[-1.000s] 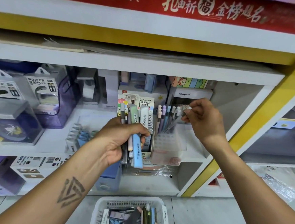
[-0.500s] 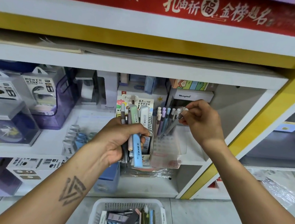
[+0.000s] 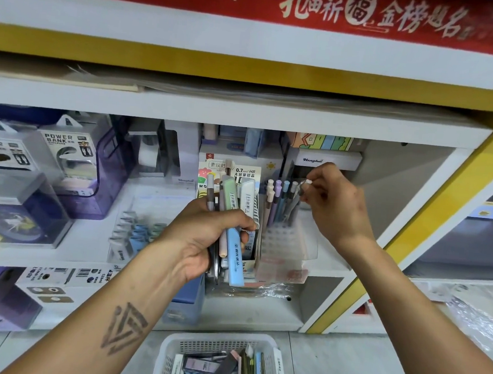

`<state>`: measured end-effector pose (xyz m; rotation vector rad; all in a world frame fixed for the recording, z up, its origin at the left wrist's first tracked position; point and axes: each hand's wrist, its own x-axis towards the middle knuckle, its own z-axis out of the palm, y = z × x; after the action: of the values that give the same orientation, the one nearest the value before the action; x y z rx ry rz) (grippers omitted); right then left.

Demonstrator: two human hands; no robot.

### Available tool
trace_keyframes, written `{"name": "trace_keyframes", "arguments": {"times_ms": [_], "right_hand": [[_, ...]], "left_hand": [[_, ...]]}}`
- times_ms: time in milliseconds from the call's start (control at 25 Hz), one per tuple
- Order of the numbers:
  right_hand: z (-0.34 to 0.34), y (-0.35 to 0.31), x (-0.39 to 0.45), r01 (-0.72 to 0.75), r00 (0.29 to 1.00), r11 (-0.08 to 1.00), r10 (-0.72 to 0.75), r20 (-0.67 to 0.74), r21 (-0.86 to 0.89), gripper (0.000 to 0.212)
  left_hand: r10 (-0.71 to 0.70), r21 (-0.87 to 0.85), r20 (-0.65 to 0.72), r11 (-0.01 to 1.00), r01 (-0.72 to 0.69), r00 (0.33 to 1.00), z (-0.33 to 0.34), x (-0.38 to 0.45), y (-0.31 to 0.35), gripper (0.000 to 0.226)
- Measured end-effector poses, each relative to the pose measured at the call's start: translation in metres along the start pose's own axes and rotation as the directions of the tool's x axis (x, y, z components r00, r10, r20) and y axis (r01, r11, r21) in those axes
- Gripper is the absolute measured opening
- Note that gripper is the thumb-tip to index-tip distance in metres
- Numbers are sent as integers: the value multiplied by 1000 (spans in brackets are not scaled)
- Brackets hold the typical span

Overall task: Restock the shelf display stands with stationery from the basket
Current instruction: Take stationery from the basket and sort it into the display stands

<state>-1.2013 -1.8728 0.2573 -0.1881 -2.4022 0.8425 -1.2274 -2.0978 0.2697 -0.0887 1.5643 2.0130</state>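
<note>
While my left hand (image 3: 206, 236) grips a spare bundle of pastel pens (image 3: 231, 215), my right hand (image 3: 335, 205) pinches one grey pen (image 3: 295, 202) by its tip — steering it into the clear plastic perforated stand (image 3: 282, 242).

Both forearms are reaching forward; the left hand (image 3: 206, 236) is gripping with curled fingers, the right hand (image 3: 336, 205) is pinching with thumb and fingertips.
</note>
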Motion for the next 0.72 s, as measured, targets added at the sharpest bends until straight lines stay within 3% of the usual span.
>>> {"name": "trace_keyframes", "arguments": {"times_ms": [240, 520, 640, 720], "right_hand": [[0, -5, -3, 179, 984, 977, -175, 45, -114, 4], [-5, -3, -2, 161, 984, 978, -149, 98, -135, 3], [-2, 0, -1, 225, 973, 941, -205, 103, -254, 17], [1, 2, -1, 199, 977, 923, -160, 140, -328, 29]], "left_hand": [[16, 5, 7, 1000, -16, 1000, -3, 1, 1, 22], [20, 29, 6, 999, -20, 1000, -2, -2, 1, 28], [21, 33, 14, 999, -21, 1000, -1, -1, 0, 29], [22, 42, 9, 999, -22, 1000, 0, -1, 0, 28]]}}
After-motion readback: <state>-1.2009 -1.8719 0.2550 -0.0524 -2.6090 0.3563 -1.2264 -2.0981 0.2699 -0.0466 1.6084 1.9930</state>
